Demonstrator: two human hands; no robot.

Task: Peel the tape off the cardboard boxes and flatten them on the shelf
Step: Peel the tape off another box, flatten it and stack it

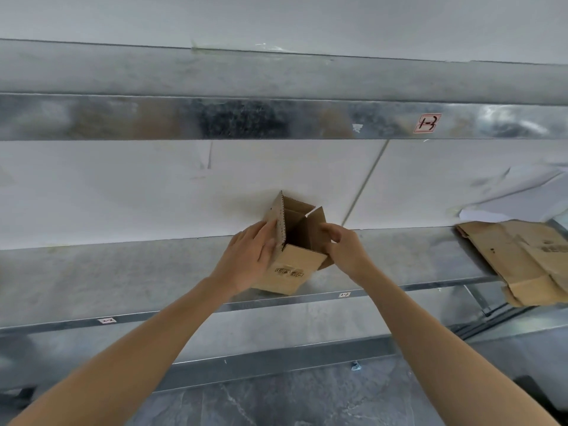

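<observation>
A small brown cardboard box point(292, 269) stands on the metal shelf point(123, 272) in the middle of the view, its top flaps open and its dark inside showing. My left hand point(249, 259) lies against the box's left side, fingers stretched up along the raised left flap. My right hand point(341, 247) grips the right flap, fingers curled over its edge. No tape is visible on the box from here.
Flattened cardboard pieces point(522, 259) lie on the shelf at the far right, overhanging its front edge, with white paper point(516, 198) behind them. A metal beam point(276, 118) of the upper shelf runs overhead. A white wall backs the shelf. A lower shelf and dark floor are below.
</observation>
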